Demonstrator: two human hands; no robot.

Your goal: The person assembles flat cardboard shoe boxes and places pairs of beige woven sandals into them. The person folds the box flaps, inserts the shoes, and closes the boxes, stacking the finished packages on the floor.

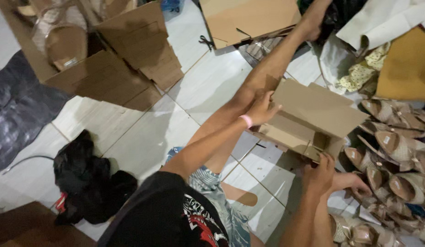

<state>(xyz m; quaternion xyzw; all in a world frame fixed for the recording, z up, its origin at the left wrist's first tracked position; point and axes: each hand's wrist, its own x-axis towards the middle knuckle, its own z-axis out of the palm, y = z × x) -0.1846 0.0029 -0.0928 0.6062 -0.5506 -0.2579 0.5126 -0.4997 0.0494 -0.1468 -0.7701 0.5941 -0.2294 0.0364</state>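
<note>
Box (313, 119), cardboard, half-folded; my left hand (260, 110) and right hand (318, 174) grip its flaps; loose flap could spring open onto sandals (395, 146).

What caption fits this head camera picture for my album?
Left hand and right hand grip a cardboard box over the white tiled floor, beside beige sandals.

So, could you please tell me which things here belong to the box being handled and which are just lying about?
In hand:
- cardboard box, gripped by left hand and right hand
- beige shoes beside it, probably

Lying about:
- flat cardboard stack
- black cloth
- dark plastic sheet
- yellow fabric
</note>
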